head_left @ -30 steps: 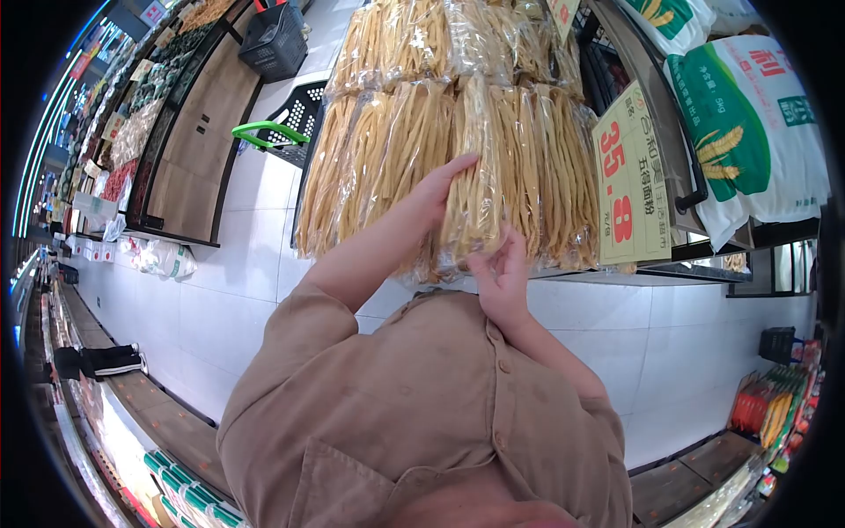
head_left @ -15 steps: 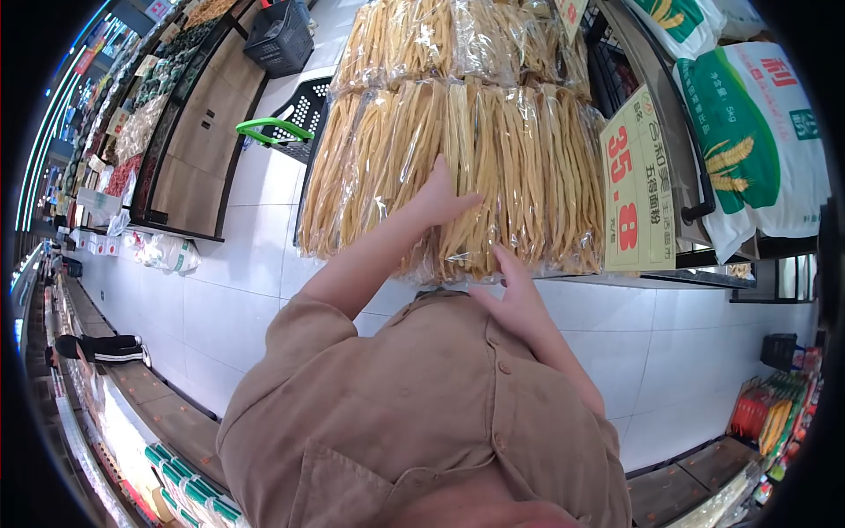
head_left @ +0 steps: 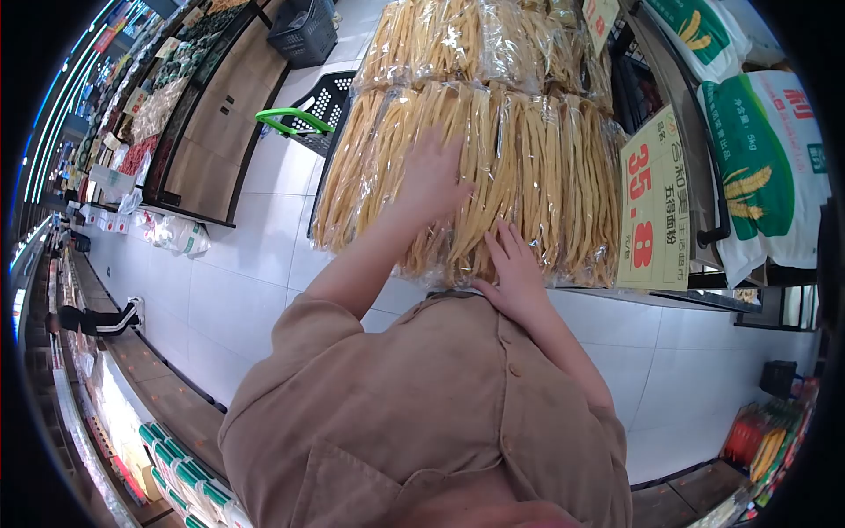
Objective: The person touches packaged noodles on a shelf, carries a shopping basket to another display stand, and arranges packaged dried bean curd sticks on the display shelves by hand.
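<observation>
Long pale-yellow dried bean curd sticks (head_left: 519, 167) in clear plastic bags lie side by side in front of me. My left hand (head_left: 433, 172) is over the middle bags, fingers spread and slightly blurred. It looks laid on the plastic, though I cannot tell how firmly. My right hand (head_left: 518, 271) rests at the near ends of the bags, close to my shirt, its fingers stretched out and the thumb apart. Neither hand is wrapped round a bag. A second row of bagged sticks (head_left: 440, 44) lies behind.
A yellow price sign (head_left: 653, 207) stands at the right, beside white-and-green flour sacks (head_left: 775, 167). Left of the bags is a black basket with a green handle (head_left: 295, 121); a grey basket (head_left: 302, 35) sits behind it. A wooden display (head_left: 211, 114) holds dried goods. A person (head_left: 97, 319) is far left.
My left hand has shifted left and its fingers have spread over the bags. My right hand has flattened onto the near bag ends. The view has shifted slightly.
</observation>
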